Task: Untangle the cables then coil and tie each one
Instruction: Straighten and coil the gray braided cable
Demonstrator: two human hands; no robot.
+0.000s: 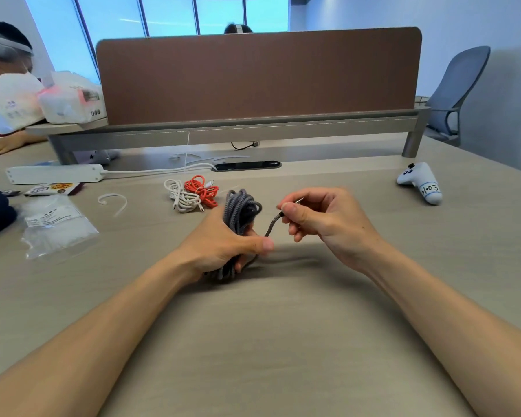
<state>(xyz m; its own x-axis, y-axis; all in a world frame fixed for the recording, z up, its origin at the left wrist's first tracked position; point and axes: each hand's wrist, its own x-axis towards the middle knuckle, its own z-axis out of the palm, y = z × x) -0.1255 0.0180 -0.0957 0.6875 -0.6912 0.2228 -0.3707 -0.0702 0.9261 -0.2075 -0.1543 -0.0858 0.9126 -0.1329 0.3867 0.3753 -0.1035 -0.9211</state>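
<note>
Left hand [220,248] was curled tight round the coiled grey cable [241,210], keeping its loops together. Right hand [322,219] pinched the plug [299,201] just beside it, likely feeding the tail. The red cable [200,191] and white cable [181,197] lay beyond the left hand on the tabletop [283,341].

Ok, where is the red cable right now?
Head view: the red cable lies bunched on the desk just left of centre, against the white cable, beyond the grey cable.
</note>
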